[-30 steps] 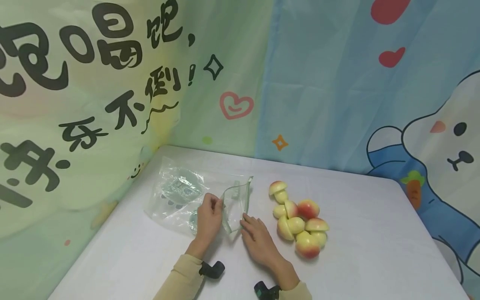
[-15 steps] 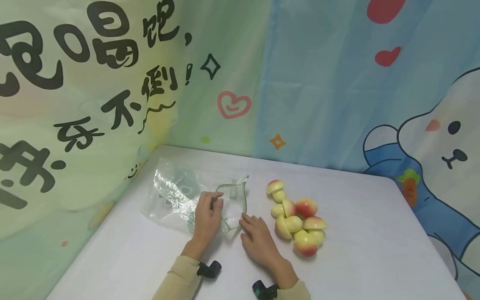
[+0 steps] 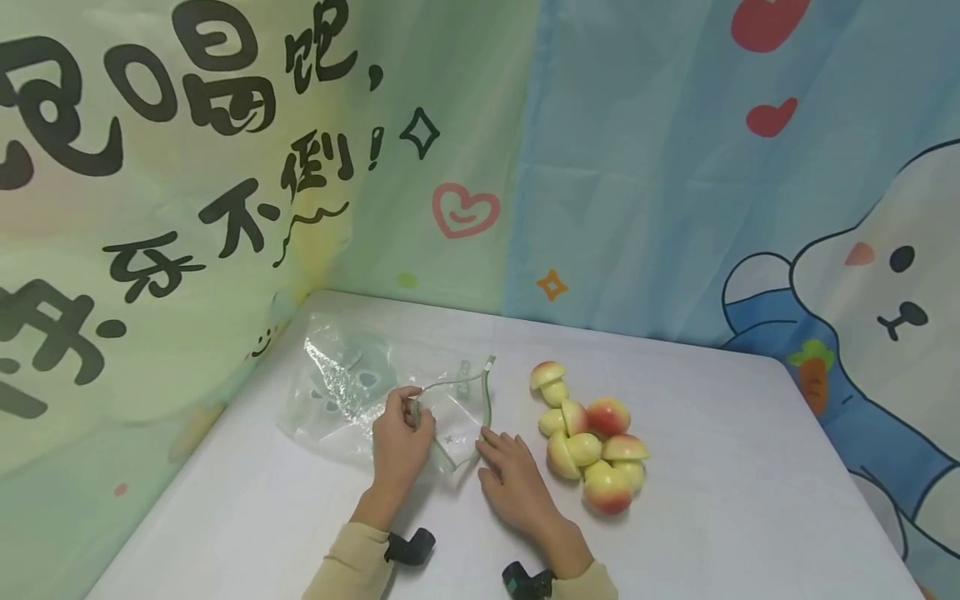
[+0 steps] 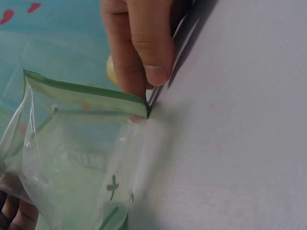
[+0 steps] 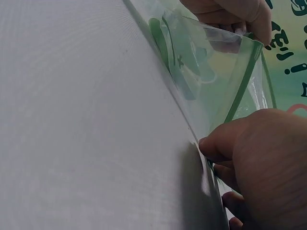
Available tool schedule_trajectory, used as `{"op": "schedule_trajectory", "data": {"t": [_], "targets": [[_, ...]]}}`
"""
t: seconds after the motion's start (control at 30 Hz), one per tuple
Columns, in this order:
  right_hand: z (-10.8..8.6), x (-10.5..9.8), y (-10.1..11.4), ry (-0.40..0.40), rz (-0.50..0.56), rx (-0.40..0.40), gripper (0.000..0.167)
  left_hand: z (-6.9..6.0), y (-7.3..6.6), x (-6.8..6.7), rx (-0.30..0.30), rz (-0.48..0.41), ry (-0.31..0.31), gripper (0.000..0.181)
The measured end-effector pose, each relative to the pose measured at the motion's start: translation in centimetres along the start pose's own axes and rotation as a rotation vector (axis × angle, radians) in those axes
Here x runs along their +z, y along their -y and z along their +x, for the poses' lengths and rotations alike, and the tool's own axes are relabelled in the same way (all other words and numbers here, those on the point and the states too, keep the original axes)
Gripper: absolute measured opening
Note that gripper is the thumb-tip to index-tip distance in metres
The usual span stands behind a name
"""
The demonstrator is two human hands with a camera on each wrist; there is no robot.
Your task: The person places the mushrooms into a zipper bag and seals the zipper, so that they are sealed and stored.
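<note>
A clear zip bag with green print [image 3: 345, 375] lies on the table, its green-edged mouth spread apart and facing right. My left hand [image 3: 401, 437] pinches one side of that mouth and holds it raised; in the right wrist view the left fingers [image 5: 240, 14] grip the top of the green seam. My right hand [image 3: 521, 492] rests low on the table, its fairly straight fingertips touching the near corner of the mouth. The left wrist view has a right fingertip at the end of the green strip [image 4: 91, 93]. No objects show inside the bag.
Several red-and-yellow mushroom-shaped pieces [image 3: 609, 417] sit in a cluster to the right of the bag, close to my right hand. Printed cloth [image 3: 630, 167] hangs behind and left of the white table [image 3: 712, 500].
My left hand has moved left, drawing its side of the mouth away from the other side, so the mouth is wider. The right hand stays nearly in place on the near corner.
</note>
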State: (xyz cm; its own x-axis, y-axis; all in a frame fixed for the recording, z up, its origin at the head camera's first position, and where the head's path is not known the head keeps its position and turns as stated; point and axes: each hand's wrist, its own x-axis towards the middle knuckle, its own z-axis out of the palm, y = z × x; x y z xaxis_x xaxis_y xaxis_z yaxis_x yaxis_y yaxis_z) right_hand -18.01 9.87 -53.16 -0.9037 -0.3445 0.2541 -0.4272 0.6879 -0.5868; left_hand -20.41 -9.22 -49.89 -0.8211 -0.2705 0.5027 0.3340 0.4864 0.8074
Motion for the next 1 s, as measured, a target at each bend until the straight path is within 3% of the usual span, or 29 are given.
{"op": "schedule_trajectory", "data": {"t": [0.2,0.33,0.5,0.7,0.83,0.9,1.0], "targets": [[-0.1,0.0,-0.5,-0.017,-0.002,0.006,0.040,0.3,0.3,-0.1,0.040,-0.135,-0.057,0.030],[-0.2,-0.1,-0.8,-0.036,0.019,0.014,0.040,0.3,-1.0,-0.6,0.085,-0.188,-0.098,0.026],[-0.1,-0.1,-0.9,-0.059,0.053,0.009,0.040,0.2,-2.9,-1.2,0.080,-0.209,-0.043,0.011],[0.1,-0.1,-0.7,-0.091,0.092,0.022,0.041,0.1,-0.5,0.1,0.053,-0.200,-0.007,0.013],[0.2,-0.4,-0.3,-0.203,0.086,0.028,0.038,-0.1,0.5,0.4,0.042,-0.223,0.016,0.015],[0.2,-0.9,0.1,-0.301,0.100,0.010,0.036,-0.2,0.6,0.4,0.038,-0.239,0.034,0.016],[0.3,-1.8,0.4,-0.483,0.106,-0.077,0.033,-0.2,0.8,0.3,0.028,-0.251,0.055,0.017]]}}
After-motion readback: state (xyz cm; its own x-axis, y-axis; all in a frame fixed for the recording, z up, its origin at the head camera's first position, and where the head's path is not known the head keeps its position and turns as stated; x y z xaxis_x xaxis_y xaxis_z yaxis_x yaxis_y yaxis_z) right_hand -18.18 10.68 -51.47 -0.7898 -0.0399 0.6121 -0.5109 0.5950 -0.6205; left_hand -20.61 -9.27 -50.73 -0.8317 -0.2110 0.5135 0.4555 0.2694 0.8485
